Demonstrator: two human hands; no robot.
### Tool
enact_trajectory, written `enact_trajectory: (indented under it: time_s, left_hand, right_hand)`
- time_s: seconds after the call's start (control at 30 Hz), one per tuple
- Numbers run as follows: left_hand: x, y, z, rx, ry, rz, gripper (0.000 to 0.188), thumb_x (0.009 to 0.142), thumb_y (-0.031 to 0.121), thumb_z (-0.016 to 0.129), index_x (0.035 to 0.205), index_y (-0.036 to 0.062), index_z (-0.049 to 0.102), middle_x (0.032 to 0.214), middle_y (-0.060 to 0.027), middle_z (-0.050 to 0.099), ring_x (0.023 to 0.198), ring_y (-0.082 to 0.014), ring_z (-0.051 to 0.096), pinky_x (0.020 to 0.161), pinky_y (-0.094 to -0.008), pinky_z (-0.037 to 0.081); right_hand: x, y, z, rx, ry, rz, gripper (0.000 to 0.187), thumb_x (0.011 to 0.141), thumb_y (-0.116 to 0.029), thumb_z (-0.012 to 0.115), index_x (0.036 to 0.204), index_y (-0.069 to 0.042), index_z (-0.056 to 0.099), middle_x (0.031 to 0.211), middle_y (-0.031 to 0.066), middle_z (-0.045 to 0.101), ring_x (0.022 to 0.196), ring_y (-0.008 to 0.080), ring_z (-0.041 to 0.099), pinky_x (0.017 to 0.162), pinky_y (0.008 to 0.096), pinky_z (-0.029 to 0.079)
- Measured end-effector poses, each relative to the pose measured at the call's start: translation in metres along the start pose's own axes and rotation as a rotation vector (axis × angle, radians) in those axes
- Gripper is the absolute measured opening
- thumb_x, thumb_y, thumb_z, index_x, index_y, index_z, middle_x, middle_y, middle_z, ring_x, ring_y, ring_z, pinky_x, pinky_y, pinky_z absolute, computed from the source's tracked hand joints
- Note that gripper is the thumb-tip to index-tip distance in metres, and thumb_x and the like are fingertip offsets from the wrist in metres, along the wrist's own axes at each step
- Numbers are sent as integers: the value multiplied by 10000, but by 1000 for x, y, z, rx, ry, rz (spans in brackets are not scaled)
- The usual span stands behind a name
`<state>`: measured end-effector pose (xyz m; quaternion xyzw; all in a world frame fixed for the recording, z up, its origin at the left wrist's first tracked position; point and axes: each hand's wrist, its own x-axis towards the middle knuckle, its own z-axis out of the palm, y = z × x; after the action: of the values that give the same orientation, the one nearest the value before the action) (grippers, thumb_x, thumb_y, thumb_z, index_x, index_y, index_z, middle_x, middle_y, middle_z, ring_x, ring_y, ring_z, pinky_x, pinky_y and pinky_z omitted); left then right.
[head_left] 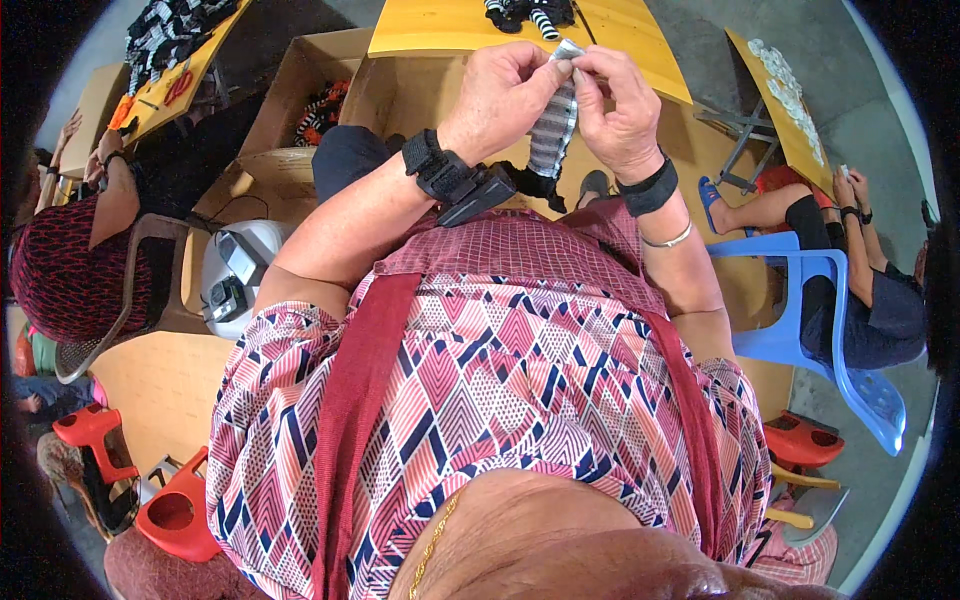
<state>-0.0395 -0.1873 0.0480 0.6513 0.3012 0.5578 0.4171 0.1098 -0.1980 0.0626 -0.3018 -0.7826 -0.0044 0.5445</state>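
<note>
A narrow, grey-and-dark striped piece of fabric (550, 140) hangs in front of my apron, with a pale strip along its top and side and a black lower end. My left hand (510, 92) pinches its upper edge between thumb and fingers. Close beside it, my right hand (620, 108) grips the same edge, with the fingertips of both hands almost touching. I cannot tell whether the piece is a sewn tube or a flat strip. Just beyond my hands, a few black and black-and-white striped pieces (528, 14) lie on the yellow table (640, 45).
An open cardboard box (290, 105) holding orange-and-black pieces stands left of the table. Further left, a person works at another yellow table (200, 65) piled with striped fabric. At right, a person sits on a blue plastic chair (800, 290) near a table (790, 95) with white pieces.
</note>
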Motion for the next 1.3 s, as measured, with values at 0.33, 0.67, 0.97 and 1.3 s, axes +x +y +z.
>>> enact_trajectory:
  time_s: [0.33, 0.67, 0.97, 1.3]
  left_hand:
    - [-5, 7, -4, 151, 0, 84, 187, 826, 188, 590, 793, 5, 612, 608, 36, 544, 546, -13, 430, 467, -182, 356]
    - [-6, 0, -5, 8, 29, -26, 207, 832, 195, 589, 737, 12, 604, 602, 36, 541, 538, -9, 443, 449, -179, 358]
    - [-14, -1, -6, 125, -45, 73, 201, 828, 207, 590, 792, 11, 619, 608, 40, 546, 553, -12, 445, 478, -175, 366]
    - [-13, -4, -9, 149, -2, 141, 202, 789, 202, 605, 796, 3, 635, 590, -72, 603, 525, -100, 562, 482, -246, 442]
  right_hand:
    - [-1, -7, 3, -60, 18, 33, 182, 767, 8, 574, 940, -30, 531, 837, 100, 583, 712, 177, 601, 591, 245, 482]
    - [-1, -9, 9, -186, 76, -160, 239, 735, 49, 575, 957, -32, 540, 873, 126, 582, 750, 268, 590, 652, 314, 488]
    - [-14, -1, 5, 445, -123, 328, 169, 805, 26, 531, 967, -11, 498, 888, 59, 566, 830, 101, 557, 691, 216, 459]
    - [-12, 0, 9, 572, -84, 367, 170, 825, -3, 535, 986, 9, 481, 893, 52, 567, 824, 88, 553, 720, 202, 453]
